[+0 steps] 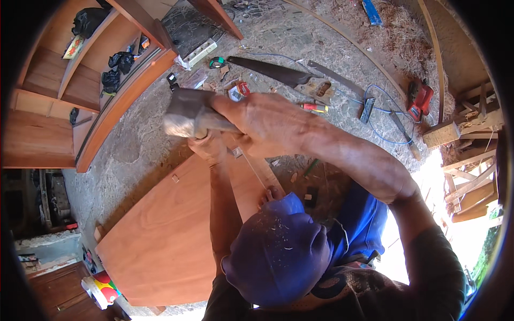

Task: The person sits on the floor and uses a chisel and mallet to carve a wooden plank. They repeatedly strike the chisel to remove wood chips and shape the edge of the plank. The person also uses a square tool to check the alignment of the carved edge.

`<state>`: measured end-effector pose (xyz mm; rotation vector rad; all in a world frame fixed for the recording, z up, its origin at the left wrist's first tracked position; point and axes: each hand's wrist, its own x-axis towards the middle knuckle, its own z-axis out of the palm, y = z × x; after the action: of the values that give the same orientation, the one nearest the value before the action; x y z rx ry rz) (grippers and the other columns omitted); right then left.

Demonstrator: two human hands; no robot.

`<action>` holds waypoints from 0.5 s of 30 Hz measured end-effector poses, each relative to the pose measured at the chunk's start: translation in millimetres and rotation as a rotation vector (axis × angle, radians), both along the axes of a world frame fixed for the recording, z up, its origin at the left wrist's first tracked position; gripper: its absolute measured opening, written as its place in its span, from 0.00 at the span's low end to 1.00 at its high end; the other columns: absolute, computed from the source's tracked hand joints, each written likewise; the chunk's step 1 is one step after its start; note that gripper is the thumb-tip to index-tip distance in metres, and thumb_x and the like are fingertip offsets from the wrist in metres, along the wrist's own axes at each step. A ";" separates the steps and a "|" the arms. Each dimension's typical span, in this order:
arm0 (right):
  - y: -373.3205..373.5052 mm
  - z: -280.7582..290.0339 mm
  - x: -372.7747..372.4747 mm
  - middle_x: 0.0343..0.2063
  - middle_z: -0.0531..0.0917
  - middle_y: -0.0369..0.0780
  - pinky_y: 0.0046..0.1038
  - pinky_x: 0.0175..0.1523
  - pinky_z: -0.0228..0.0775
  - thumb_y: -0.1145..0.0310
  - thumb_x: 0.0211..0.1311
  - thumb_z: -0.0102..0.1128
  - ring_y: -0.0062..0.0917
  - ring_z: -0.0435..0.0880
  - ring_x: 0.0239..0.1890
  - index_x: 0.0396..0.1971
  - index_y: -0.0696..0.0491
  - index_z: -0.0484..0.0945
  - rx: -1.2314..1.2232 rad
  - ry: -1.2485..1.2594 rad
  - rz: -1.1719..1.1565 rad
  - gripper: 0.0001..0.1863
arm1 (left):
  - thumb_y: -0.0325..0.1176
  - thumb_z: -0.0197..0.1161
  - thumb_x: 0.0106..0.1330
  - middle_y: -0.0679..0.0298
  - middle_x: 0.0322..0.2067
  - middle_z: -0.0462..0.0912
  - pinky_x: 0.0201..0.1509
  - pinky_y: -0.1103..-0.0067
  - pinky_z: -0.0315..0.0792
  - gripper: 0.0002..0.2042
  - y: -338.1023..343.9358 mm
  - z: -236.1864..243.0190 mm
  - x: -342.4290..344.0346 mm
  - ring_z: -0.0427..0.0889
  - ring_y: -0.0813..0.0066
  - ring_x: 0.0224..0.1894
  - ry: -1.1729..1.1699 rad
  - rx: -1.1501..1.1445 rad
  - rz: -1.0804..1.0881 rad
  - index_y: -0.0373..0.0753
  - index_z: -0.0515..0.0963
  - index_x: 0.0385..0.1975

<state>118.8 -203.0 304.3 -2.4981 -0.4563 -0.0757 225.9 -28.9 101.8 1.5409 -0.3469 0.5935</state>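
My right hand point(267, 123) is wrapped round the handle of a hammer. Its blocky, worn head point(184, 112) hangs just above my left hand point(210, 147). My left fingers are closed round something upright whose rounded end shows beneath the hammer; the rest of it is hidden. Under both hands lies a reddish-brown wooden panel point(160, 230), tilted across the view. A small square notch point(237, 153) shows in the panel close to my left hand, and another small mark point(175, 178) lies further left. My bare foot point(271, 196) rests at the panel's right edge.
A wooden cabinet point(123, 115) with black bags stands at left. On the rough floor lie a handsaw point(267, 70), a green tape measure point(217, 62), a power strip point(198, 53), a screwdriver point(315, 107) and a red power tool point(420, 100) with blue cord. Timber offcuts point(468, 176) pile up at right.
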 end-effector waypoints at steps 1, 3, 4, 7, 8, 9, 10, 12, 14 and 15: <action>1.4 17.4 3.7 0.26 0.83 0.51 0.44 0.34 0.79 0.70 0.54 0.67 0.45 0.87 0.30 0.52 0.58 0.70 0.109 -0.123 -0.029 0.25 | 0.26 0.73 0.58 0.64 0.39 0.85 0.44 0.77 0.77 0.14 4.4 9.4 0.6 0.82 0.76 0.38 -0.018 0.078 0.041 0.33 0.78 0.42; 1.3 66.8 12.6 0.24 0.82 0.52 0.41 0.30 0.80 0.72 0.51 0.65 0.46 0.86 0.25 0.45 0.61 0.71 0.214 -0.457 -0.119 0.21 | 0.27 0.71 0.61 0.66 0.30 0.84 0.36 0.77 0.75 0.08 -1.5 26.2 -0.3 0.79 0.79 0.31 0.012 0.020 0.063 0.33 0.78 0.33; -0.4 80.0 17.8 0.22 0.82 0.53 0.39 0.27 0.80 0.73 0.48 0.64 0.46 0.85 0.21 0.39 0.65 0.71 0.192 -0.661 -0.186 0.19 | 0.26 0.70 0.61 0.66 0.29 0.83 0.35 0.77 0.74 0.07 -14.3 29.0 -8.6 0.78 0.80 0.30 0.079 0.043 0.093 0.33 0.78 0.33; 17.4 75.3 32.6 0.22 0.79 0.48 0.43 0.34 0.80 0.72 0.55 0.64 0.42 0.85 0.26 0.46 0.58 0.71 0.234 -0.873 -0.330 0.19 | 0.26 0.71 0.59 0.66 0.29 0.83 0.37 0.78 0.74 0.08 -16.6 27.6 -9.3 0.78 0.79 0.31 0.073 0.086 0.135 0.33 0.78 0.33; 20.5 58.2 25.5 0.24 0.82 0.50 0.44 0.35 0.80 0.72 0.56 0.64 0.42 0.86 0.29 0.44 0.60 0.71 0.159 -0.537 -0.208 0.18 | 0.26 0.72 0.58 0.66 0.30 0.83 0.38 0.79 0.75 0.09 -1.3 6.6 3.2 0.79 0.78 0.32 0.002 0.077 0.158 0.33 0.78 0.34; 22.4 23.1 26.3 0.26 0.83 0.51 0.44 0.36 0.80 0.72 0.56 0.63 0.44 0.87 0.30 0.45 0.60 0.70 -0.074 -0.234 -0.074 0.18 | 0.25 0.72 0.58 0.66 0.31 0.83 0.40 0.79 0.75 0.10 2.2 5.5 -2.0 0.80 0.78 0.34 0.010 0.005 0.100 0.33 0.79 0.36; 24.4 -12.3 26.0 0.28 0.84 0.53 0.45 0.37 0.81 0.72 0.57 0.63 0.46 0.87 0.32 0.46 0.61 0.69 -0.306 0.076 0.061 0.19 | 0.25 0.72 0.57 0.66 0.32 0.84 0.41 0.79 0.75 0.11 2.5 3.2 -8.7 0.80 0.77 0.35 0.024 -0.076 0.042 0.33 0.79 0.37; 2.7 -26.3 7.3 0.28 0.85 0.55 0.47 0.39 0.80 0.74 0.57 0.59 0.49 0.88 0.34 0.51 0.61 0.67 -0.219 0.156 0.034 0.21 | 0.24 0.73 0.56 0.64 0.35 0.85 0.44 0.79 0.76 0.13 -32.8 28.5 -41.5 0.82 0.76 0.38 0.187 -0.413 -0.244 0.32 0.80 0.40; -1.0 -21.2 -12.5 0.26 0.84 0.55 0.47 0.39 0.79 0.75 0.56 0.58 0.50 0.87 0.33 0.52 0.61 0.68 -0.075 0.182 -0.054 0.22 | 0.24 0.74 0.54 0.64 0.37 0.85 0.45 0.77 0.76 0.16 -11.1 24.7 -45.1 0.83 0.75 0.39 -0.002 0.071 -0.166 0.31 0.80 0.43; -2.9 -23.8 -19.5 0.26 0.84 0.55 0.48 0.39 0.79 0.75 0.56 0.57 0.51 0.87 0.33 0.52 0.61 0.68 -0.006 0.210 -0.107 0.22 | 0.23 0.74 0.53 0.63 0.38 0.86 0.46 0.77 0.77 0.18 -2.1 17.5 -45.4 0.83 0.74 0.40 -0.082 0.309 -0.134 0.31 0.79 0.44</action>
<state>99.3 -205.9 280.5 -2.5009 -0.2362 0.1456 180.5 -31.0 119.4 1.7748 -0.6226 0.5148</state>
